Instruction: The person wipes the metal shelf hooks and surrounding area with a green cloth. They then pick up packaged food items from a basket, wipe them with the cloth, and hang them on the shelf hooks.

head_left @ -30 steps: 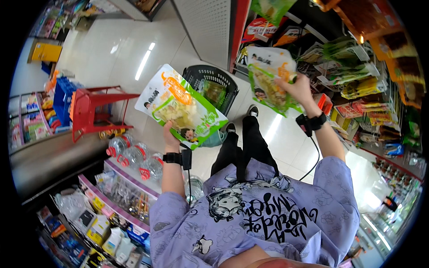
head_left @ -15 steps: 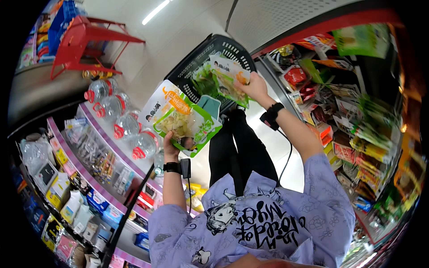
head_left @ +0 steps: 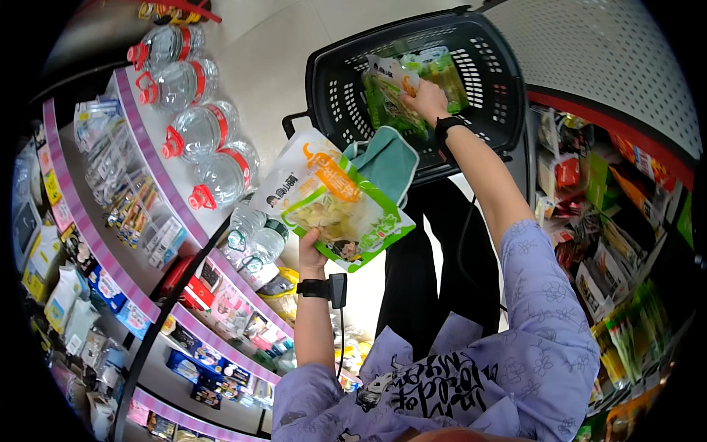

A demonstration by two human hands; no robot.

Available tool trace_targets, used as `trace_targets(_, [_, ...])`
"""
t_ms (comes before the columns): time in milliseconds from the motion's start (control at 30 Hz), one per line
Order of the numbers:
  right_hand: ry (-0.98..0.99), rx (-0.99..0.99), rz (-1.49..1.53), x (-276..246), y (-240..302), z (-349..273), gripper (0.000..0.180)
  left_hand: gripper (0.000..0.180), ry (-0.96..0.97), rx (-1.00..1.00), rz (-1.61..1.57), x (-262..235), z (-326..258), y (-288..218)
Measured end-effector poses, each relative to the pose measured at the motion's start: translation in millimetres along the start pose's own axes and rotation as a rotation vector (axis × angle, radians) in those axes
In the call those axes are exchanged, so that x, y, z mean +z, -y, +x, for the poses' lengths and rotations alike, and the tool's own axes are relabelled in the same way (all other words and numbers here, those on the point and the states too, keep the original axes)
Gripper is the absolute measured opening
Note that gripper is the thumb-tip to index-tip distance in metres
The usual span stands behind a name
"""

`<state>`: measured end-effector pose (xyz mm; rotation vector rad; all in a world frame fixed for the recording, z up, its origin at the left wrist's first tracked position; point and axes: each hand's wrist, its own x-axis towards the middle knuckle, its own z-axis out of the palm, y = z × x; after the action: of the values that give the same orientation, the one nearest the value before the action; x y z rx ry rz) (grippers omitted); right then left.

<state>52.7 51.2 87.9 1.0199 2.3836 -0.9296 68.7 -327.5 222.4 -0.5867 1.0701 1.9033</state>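
My left hand (head_left: 312,249) is closed on the lower corner of a white and green snack pouch (head_left: 340,200). Its clear window shows pale, chunky food. This pouch is held up in front of the near left side of a black shopping basket (head_left: 318,70). Inside the basket, my right hand (head_left: 427,102) grips a second, similar pouch (head_left: 392,82) at its edge. Green packages (head_left: 445,74) lie under and beside that one. A teal cloth (head_left: 394,163) hangs over the basket's near rim, partly behind the left pouch.
Large water bottles with red caps (head_left: 197,136) stand in a row along the left shelf (head_left: 147,147). Lower tiers there carry many small packages. At right, a rack of bagged snacks (head_left: 596,272) sits below a perforated panel (head_left: 604,51). Cables hang from both wristbands.
My right hand has lowered its pouch into the basket. The left pouch stays in my left hand. The view has shifted, so the basket appears larger and further right.
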Motion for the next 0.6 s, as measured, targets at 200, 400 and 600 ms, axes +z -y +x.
trace_targets(200, [0.168,-0.048,0.107,48,12,34,0.106,0.061,-0.027,-0.007,0.024,-9,17,15])
trace_targets(400, [0.720,-0.108,1.001,-14,40,-85,0.059,0.057,0.083,-0.119,0.015,35,32,14])
trace_targets(600, [0.726,0.217,1.176,-68,11,-131,0.052,0.045,0.107,-0.281,0.203,121,98,28])
